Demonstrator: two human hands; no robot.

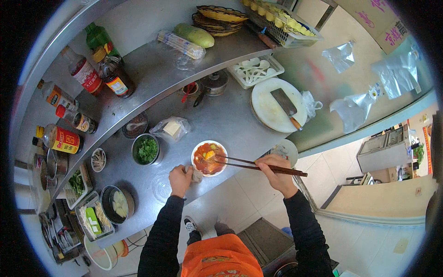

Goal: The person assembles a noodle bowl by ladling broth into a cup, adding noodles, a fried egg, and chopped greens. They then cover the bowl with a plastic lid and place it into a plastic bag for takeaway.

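Note:
My right hand [277, 174] is closed around long brown chopsticks [293, 172]. Their thin tips dip into a white bowl [210, 142] near the counter's front edge. Inside the bowl is reddish soup [201, 154] with yellow and orange pieces. Just left of the bowl, my left hand [180, 180] grips a crumpled greyish cloth [196, 175] that is against the bowl's side. Its fingertips are partly hidden.
Behind the bowl lie tofu in a plastic bag [172, 129] and a metal pot of chopped greens [146, 149]. A cleaver [284, 102] rests on a round white cutting board [265, 108]. Sauce bottles [85, 74] line the raised shelf [138, 69]. A pot [108, 203] of pale slices stands left.

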